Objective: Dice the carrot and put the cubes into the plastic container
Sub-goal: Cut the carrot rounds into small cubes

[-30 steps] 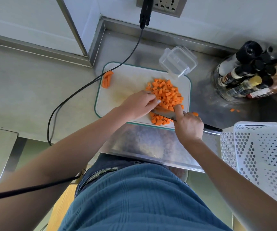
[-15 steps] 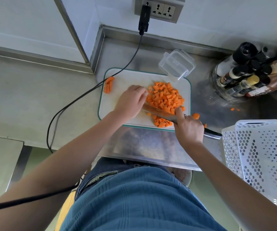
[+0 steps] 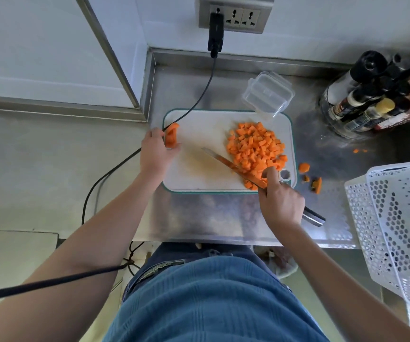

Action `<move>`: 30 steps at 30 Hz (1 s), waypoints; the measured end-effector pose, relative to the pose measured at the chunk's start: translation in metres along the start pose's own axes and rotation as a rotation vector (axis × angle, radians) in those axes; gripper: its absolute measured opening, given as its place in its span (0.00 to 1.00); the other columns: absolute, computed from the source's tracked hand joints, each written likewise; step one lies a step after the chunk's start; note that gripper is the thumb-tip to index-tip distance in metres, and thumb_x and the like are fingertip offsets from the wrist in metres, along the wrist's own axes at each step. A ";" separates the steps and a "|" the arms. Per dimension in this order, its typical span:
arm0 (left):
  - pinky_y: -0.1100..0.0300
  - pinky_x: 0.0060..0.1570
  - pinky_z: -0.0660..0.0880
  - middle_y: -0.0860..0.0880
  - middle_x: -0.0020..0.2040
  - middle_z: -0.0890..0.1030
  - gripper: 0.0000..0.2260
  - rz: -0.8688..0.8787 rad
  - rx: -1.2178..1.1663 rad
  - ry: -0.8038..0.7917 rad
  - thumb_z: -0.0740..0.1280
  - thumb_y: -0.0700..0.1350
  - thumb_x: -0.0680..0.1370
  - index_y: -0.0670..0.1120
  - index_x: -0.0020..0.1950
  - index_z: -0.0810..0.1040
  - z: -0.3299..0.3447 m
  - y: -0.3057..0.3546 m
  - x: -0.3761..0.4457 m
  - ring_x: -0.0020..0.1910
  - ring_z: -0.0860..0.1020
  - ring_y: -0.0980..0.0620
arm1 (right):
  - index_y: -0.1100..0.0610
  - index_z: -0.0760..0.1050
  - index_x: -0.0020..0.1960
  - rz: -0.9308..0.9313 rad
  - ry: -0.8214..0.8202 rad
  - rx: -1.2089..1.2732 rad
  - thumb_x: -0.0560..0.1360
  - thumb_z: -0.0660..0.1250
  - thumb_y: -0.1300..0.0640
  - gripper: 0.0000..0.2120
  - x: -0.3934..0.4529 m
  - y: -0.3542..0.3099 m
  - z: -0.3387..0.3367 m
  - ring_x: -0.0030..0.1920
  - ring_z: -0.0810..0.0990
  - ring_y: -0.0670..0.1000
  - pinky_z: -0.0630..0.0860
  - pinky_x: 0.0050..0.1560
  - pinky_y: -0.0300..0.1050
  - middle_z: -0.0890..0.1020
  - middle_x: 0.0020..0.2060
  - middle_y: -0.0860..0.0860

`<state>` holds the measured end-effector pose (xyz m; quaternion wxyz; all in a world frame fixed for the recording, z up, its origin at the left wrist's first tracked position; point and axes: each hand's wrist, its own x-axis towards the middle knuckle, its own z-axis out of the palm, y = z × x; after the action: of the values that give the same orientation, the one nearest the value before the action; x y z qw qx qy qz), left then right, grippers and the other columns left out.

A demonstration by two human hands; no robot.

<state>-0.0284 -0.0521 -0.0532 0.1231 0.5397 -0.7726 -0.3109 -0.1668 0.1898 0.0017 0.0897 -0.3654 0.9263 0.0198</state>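
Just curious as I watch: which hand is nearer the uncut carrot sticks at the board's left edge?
Left. The left hand is right at the sticks, fingers touching them. The right hand is across the board, holding the knife by the cubes.

You're getting bright, even daylight here, soft across the whole frame, with only faint shadows. Glare sits on the steel counter (image 3: 223,218) at lower centre, and the bottles (image 3: 371,104) at upper right throw a hazy reflection on it. Your wide lens bends the wall lines at the upper left. The basket (image 3: 396,225) at the right edge looks stretched and slightly soft.
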 end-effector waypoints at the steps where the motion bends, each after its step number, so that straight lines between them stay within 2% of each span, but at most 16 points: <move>1: 0.55 0.43 0.69 0.40 0.49 0.74 0.18 -0.029 -0.029 0.013 0.73 0.48 0.70 0.37 0.49 0.74 0.003 0.002 0.002 0.46 0.74 0.42 | 0.57 0.67 0.59 0.013 0.000 0.010 0.77 0.61 0.57 0.11 -0.001 -0.003 -0.001 0.30 0.71 0.57 0.63 0.31 0.44 0.72 0.30 0.53; 3: 0.55 0.40 0.70 0.42 0.46 0.74 0.14 -0.089 -0.086 0.062 0.70 0.48 0.70 0.39 0.45 0.74 0.008 0.006 0.005 0.43 0.74 0.44 | 0.58 0.67 0.59 0.037 -0.002 0.036 0.78 0.61 0.56 0.11 -0.004 -0.007 -0.002 0.30 0.74 0.58 0.64 0.31 0.44 0.73 0.30 0.54; 5: 0.57 0.37 0.70 0.44 0.45 0.77 0.07 -0.129 -0.149 0.109 0.67 0.44 0.71 0.43 0.40 0.72 0.014 0.007 0.008 0.42 0.76 0.45 | 0.57 0.66 0.59 0.057 -0.013 0.040 0.78 0.60 0.56 0.11 -0.006 -0.009 -0.001 0.30 0.72 0.57 0.64 0.32 0.44 0.73 0.30 0.53; 8: 0.58 0.44 0.76 0.50 0.50 0.82 0.08 -0.118 -0.298 0.108 0.66 0.38 0.69 0.49 0.36 0.69 0.018 0.009 0.005 0.45 0.80 0.51 | 0.56 0.65 0.59 0.075 -0.032 0.051 0.79 0.59 0.56 0.10 -0.008 -0.012 0.000 0.31 0.72 0.56 0.65 0.33 0.44 0.73 0.31 0.52; 10: 0.62 0.42 0.74 0.53 0.53 0.82 0.05 -0.067 -0.294 0.076 0.68 0.38 0.69 0.46 0.39 0.73 0.018 0.010 -0.004 0.40 0.79 0.53 | 0.55 0.64 0.59 0.071 -0.044 0.056 0.79 0.58 0.56 0.10 -0.008 -0.017 0.001 0.30 0.71 0.56 0.66 0.33 0.45 0.73 0.31 0.52; 14: 0.64 0.38 0.66 0.44 0.43 0.79 0.09 0.101 -0.181 -0.028 0.72 0.39 0.68 0.41 0.45 0.76 0.030 0.009 -0.036 0.40 0.75 0.48 | 0.55 0.64 0.59 0.068 -0.072 0.091 0.79 0.58 0.56 0.10 -0.010 -0.030 0.003 0.31 0.70 0.56 0.63 0.32 0.44 0.73 0.31 0.51; 18: 0.58 0.44 0.74 0.44 0.43 0.79 0.11 0.222 -0.183 -0.113 0.72 0.35 0.66 0.39 0.47 0.77 0.034 0.007 -0.046 0.43 0.77 0.46 | 0.55 0.63 0.57 0.090 -0.081 0.168 0.80 0.58 0.55 0.08 -0.011 -0.044 0.007 0.31 0.70 0.56 0.63 0.31 0.45 0.72 0.30 0.50; 20: 0.54 0.47 0.76 0.45 0.44 0.79 0.13 0.236 -0.240 -0.132 0.72 0.33 0.66 0.40 0.49 0.77 0.032 0.004 -0.046 0.44 0.78 0.47 | 0.54 0.63 0.56 0.112 -0.091 0.237 0.80 0.58 0.54 0.07 -0.009 -0.051 0.009 0.31 0.72 0.57 0.64 0.31 0.45 0.72 0.30 0.49; 24: 0.69 0.48 0.70 0.45 0.48 0.78 0.19 0.214 -0.228 -0.121 0.74 0.35 0.67 0.40 0.57 0.78 0.024 -0.007 -0.045 0.43 0.75 0.53 | 0.55 0.63 0.54 0.107 -0.144 0.353 0.81 0.57 0.56 0.04 -0.004 -0.066 0.013 0.35 0.77 0.60 0.72 0.33 0.49 0.76 0.34 0.54; 28: 0.63 0.48 0.74 0.46 0.45 0.79 0.16 0.207 -0.241 -0.149 0.75 0.37 0.68 0.41 0.55 0.80 0.025 -0.009 -0.047 0.42 0.77 0.52 | 0.56 0.64 0.59 0.110 -0.219 0.439 0.82 0.53 0.58 0.07 -0.003 -0.083 0.013 0.37 0.77 0.60 0.74 0.35 0.51 0.78 0.37 0.56; 30: 0.64 0.47 0.74 0.47 0.45 0.80 0.13 0.233 -0.227 -0.152 0.75 0.39 0.69 0.42 0.52 0.81 0.029 -0.005 -0.051 0.42 0.78 0.53 | 0.57 0.63 0.57 0.103 -0.253 0.461 0.82 0.52 0.58 0.05 -0.003 -0.091 0.014 0.37 0.77 0.60 0.73 0.34 0.51 0.79 0.38 0.57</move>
<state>-0.0197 0.0034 -0.0710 0.1596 0.4040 -0.7970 -0.4197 -0.1005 0.1261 -0.0094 0.2847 -0.2824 0.9050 -0.1418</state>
